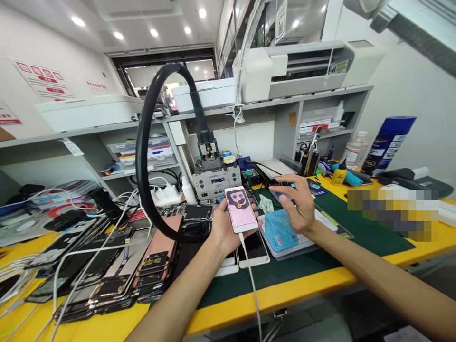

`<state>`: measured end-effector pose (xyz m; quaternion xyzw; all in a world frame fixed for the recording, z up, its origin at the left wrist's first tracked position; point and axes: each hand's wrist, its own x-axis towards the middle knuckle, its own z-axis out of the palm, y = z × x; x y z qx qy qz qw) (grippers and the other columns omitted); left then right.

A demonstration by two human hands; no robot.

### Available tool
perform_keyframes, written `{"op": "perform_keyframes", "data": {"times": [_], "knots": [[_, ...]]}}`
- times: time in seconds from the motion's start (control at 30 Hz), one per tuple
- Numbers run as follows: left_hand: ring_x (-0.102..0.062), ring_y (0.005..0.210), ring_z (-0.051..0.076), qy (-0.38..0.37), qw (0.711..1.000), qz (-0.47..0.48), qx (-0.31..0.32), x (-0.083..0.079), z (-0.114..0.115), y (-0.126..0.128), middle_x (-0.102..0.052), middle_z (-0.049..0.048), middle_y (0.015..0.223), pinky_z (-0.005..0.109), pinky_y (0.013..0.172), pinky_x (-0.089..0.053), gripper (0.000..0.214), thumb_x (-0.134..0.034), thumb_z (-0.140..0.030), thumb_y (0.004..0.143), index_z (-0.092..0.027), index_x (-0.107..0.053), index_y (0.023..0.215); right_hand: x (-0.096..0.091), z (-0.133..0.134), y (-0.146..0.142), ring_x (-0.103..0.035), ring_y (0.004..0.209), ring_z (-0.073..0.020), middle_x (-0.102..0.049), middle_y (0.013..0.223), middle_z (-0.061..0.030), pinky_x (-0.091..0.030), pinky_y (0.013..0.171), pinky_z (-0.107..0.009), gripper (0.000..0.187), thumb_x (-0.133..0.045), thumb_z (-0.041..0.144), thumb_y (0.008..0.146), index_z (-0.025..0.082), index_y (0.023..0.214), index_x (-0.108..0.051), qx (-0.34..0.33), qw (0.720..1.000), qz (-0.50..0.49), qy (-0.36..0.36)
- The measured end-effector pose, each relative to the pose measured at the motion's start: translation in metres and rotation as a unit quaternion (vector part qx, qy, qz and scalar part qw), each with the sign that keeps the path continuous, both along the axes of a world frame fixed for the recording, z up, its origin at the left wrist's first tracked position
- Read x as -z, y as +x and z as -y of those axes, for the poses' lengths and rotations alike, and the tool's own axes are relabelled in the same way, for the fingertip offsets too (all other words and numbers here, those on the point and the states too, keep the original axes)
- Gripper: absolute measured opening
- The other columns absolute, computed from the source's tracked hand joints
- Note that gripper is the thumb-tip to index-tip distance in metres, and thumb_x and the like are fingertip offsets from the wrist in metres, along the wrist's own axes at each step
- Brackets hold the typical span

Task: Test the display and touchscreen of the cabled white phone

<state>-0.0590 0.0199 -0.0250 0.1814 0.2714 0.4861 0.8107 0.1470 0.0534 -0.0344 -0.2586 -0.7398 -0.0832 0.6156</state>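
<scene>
A white smartphone [241, 211] rests in my left hand [221, 225], its fingers wrapped round the edges. The lit screen shows a pink background with a dark cartoon figure. From its lower end a white charging cable [251, 280] runs down past the table edge. My right hand [299, 204] hovers to the right of the phone, fingers bent and apart, holding nothing. Below and behind that hand lies a light-blue packet [280, 230] on a clear plastic case. Under the held phone, another white-framed phone [253, 251] lies on the green mat [359, 237].
Stacked phone parts [117, 275] and loose white cables fill the left side. A thick black hose [140, 142] arches up from the soldering station [216, 180]. At the right stand a clear bottle [355, 149], a yellow bottle [338, 175] and a blue spray can [388, 145].
</scene>
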Motion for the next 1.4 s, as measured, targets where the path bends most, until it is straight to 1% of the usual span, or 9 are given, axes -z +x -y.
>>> {"op": "perform_keyframes", "data": {"times": [0.1,0.2,0.33,0.43,0.53,0.8,1.07,1.27,1.4], "knots": [[-0.067,0.087,0.03,0.019,0.999,0.003,0.045,-0.002,0.002,0.001,-0.067,0.0166,0.107,0.049,0.076,-0.054,0.054,-0.044,-0.055,0.088,-0.011,-0.058,0.115,0.0,0.003,-0.002,-0.054,0.109,-0.0295,-0.06,0.115,-0.0112,-0.042,0.094,-0.053,0.028,-0.05,0.021,0.086,0.02,0.102,-0.072,-0.002,1.0,0.016,0.002],[-0.068,0.086,0.031,0.046,0.996,-0.005,0.078,-0.004,0.004,0.001,-0.068,0.0173,0.103,0.042,0.064,-0.056,0.057,-0.042,-0.058,0.088,-0.011,-0.058,0.116,0.001,0.007,-0.005,-0.054,0.11,-0.0295,-0.06,0.114,-0.0111,-0.042,0.095,-0.053,0.026,-0.051,0.019,0.084,0.02,0.099,-0.073,-0.012,0.999,0.037,0.011],[-0.069,0.078,0.03,0.094,0.992,-0.004,0.078,-0.006,0.005,0.002,-0.069,0.0165,0.096,0.034,0.05,-0.053,0.059,-0.037,-0.061,0.089,-0.012,-0.061,0.112,0.001,0.012,-0.008,-0.052,0.112,-0.0311,-0.06,0.115,-0.0107,-0.042,0.095,-0.055,0.026,-0.055,0.016,0.08,0.021,0.098,-0.073,-0.023,0.996,0.075,0.036],[-0.068,0.072,0.029,0.119,0.99,0.001,0.074,-0.009,0.008,0.004,-0.069,0.0145,0.091,0.033,0.044,-0.051,0.058,-0.035,-0.062,0.089,-0.013,-0.062,0.108,0.0,0.019,-0.011,-0.051,0.114,-0.0327,-0.06,0.117,-0.0114,-0.044,0.093,-0.056,0.028,-0.055,0.015,0.077,0.02,0.097,-0.074,-0.04,0.992,0.104,0.053],[-0.067,0.066,0.027,0.139,0.988,-0.001,0.071,-0.011,0.012,0.007,-0.069,0.0139,0.087,0.033,0.041,-0.05,0.06,-0.033,-0.061,0.089,-0.013,-0.062,0.111,0.0,0.028,-0.015,-0.051,0.114,-0.0335,-0.06,0.117,-0.0109,-0.045,0.091,-0.057,0.029,-0.054,0.012,0.075,0.021,0.094,-0.074,-0.061,0.988,0.12,0.074],[-0.066,0.064,0.025,0.161,0.985,-0.014,0.061,-0.007,0.02,0.013,-0.07,0.0171,0.093,0.031,0.041,-0.051,0.072,-0.03,-0.067,0.088,-0.011,-0.064,0.116,0.002,0.043,-0.02,-0.051,0.113,-0.0349,-0.061,0.118,-0.0081,-0.043,0.094,-0.062,0.032,-0.055,0.015,0.07,0.025,0.093,-0.075,-0.079,0.982,0.148,0.089],[-0.068,0.07,0.026,0.149,0.988,-0.014,0.035,-0.007,0.025,0.018,-0.071,0.0161,0.095,0.031,0.046,-0.05,0.069,-0.037,-0.067,0.087,-0.011,-0.065,0.116,-0.002,0.047,-0.02,-0.051,0.112,-0.0342,-0.061,0.118,-0.0083,-0.043,0.093,-0.063,0.03,-0.054,0.015,0.07,0.024,0.09,-0.074,-0.092,0.979,0.154,0.092],[-0.067,0.07,0.023,0.135,0.99,-0.019,-0.019,0.001,0.024,0.023,-0.071,0.0131,0.088,0.024,0.046,-0.046,0.065,-0.044,-0.066,0.085,-0.013,-0.066,0.115,0.001,0.049,-0.024,-0.046,0.121,-0.0359,-0.054,0.131,-0.0082,-0.037,0.099,-0.065,0.034,-0.057,0.015,0.07,0.024,0.099,-0.073,-0.081,0.973,0.205,0.073],[-0.067,0.069,0.022,0.14,0.99,-0.006,0.003,-0.001,0.026,0.024,-0.071,0.0123,0.089,0.028,0.053,-0.051,0.061,-0.043,-0.063,0.087,-0.014,-0.065,0.115,0.0,0.05,-0.023,-0.049,0.117,-0.0348,-0.058,0.126,-0.0085,-0.04,0.097,-0.063,0.032,-0.054,0.015,0.072,0.023,0.094,-0.074,-0.088,0.978,0.174,0.076]]}}
